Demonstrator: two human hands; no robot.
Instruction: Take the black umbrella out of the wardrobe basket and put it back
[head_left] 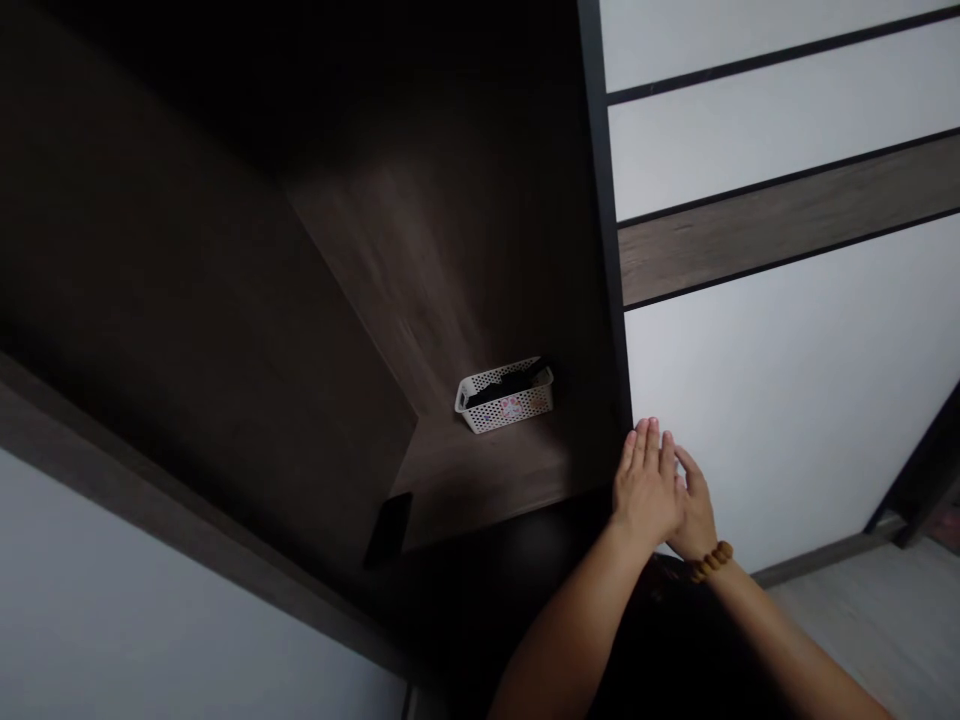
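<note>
Both my hands reach to the edge of a white sliding wardrobe door (780, 400). My left hand (645, 485) lies flat with fingers stretched out, on or just at the door's dark edge frame (609, 250). My right hand (694, 515), with a wooden bead bracelet (711, 562) on its wrist, sits partly behind the left, fingers extended against the door panel. Neither hand holds anything. Inside the open dark wardrobe a white perforated basket (504, 394) with dark items stands on the floor of the compartment, left of my hands.
The wardrobe interior (225, 300) is dark brown wood. A dark flat object (388, 528), perhaps a phone, leans low against the left wall. Another white panel (150, 620) fills the lower left. Light floor (885, 620) shows at the lower right.
</note>
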